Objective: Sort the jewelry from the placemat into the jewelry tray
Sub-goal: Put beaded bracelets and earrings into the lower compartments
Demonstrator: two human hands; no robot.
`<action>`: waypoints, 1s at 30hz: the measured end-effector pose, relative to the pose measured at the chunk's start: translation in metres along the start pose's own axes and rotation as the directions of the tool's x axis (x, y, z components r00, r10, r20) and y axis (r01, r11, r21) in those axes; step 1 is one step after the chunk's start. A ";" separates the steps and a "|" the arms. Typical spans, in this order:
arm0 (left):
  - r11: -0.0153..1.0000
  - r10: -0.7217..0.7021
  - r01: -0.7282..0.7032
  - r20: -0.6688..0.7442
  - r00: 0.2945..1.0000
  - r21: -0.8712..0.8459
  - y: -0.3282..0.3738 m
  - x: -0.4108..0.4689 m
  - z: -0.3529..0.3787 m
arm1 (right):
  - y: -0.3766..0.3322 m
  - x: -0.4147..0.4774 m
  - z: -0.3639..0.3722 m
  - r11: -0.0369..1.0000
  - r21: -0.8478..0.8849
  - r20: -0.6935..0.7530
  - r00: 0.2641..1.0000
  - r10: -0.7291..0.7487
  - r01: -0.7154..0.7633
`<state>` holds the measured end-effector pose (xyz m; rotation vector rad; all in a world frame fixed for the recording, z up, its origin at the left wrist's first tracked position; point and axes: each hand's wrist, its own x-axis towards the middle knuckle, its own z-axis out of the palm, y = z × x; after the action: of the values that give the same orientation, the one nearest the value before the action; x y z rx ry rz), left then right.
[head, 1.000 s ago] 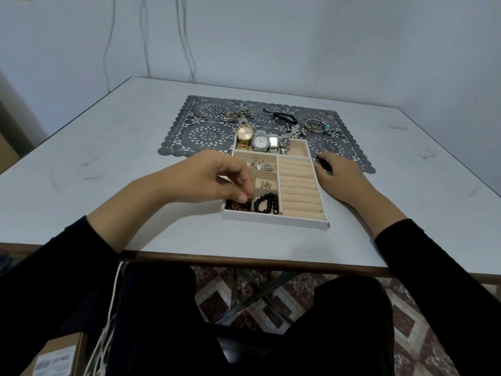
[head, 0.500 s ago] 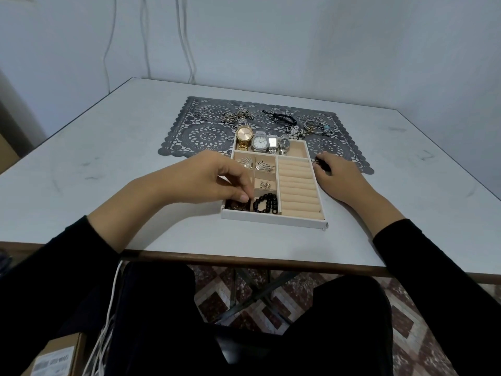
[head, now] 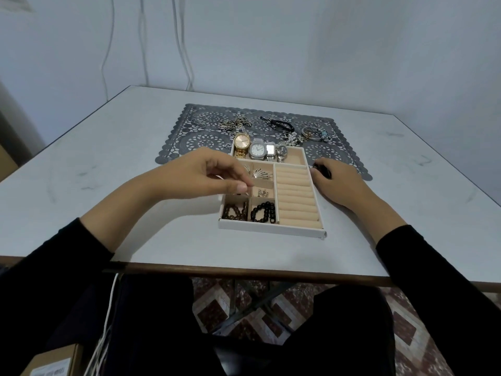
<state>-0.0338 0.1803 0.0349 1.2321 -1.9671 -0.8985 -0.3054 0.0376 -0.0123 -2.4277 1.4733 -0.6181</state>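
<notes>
Brown beads [head: 235, 211] lie uncovered now, left hand [head: 206, 175] lifted off them.

Cannot tell whether the left hand [head: 206, 175] pinches anything between thumb and fingertip. Cannot see the tray's [head: 271, 228] upper-left cells in full, part hidden behind that hand. Cannot make out the dark item [head: 323, 170] gripped in the right hand [head: 339, 185], mostly covered by its fingers. Too small to count: rings [head: 199, 122] on the mat's [head: 176, 150] far-left corner. Too tangled to separate: heap [head: 235, 123] beside them. Cut off at the bottom edge: box [head: 51, 360], label blurred.
</notes>
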 end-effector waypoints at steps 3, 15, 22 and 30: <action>1.000 0.015 -0.016 -0.093 0.996 -0.015 -0.007 0.009 -0.007 | 0.000 0.006 -0.002 0.999 0.004 -0.045 0.998 0.032 -0.032; 0.926 -0.016 0.202 -0.500 0.866 0.320 -0.071 0.073 -0.040 | 0.015 0.059 0.002 0.999 0.030 -0.177 0.984 0.024 -0.019; 0.792 -0.110 0.345 -0.437 0.893 0.505 -0.111 0.106 -0.060 | 0.022 0.100 0.013 0.998 -0.033 -0.070 0.996 -0.053 0.051; 0.752 -0.129 0.329 -0.362 0.923 0.571 -0.129 0.131 -0.074 | 0.014 0.139 0.023 0.991 -0.060 0.032 0.992 -0.122 0.124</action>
<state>0.0411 0.0022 -0.0078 1.8971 -1.9365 -0.1047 -0.2497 -0.0927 -0.0063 -2.5791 1.3598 -0.5677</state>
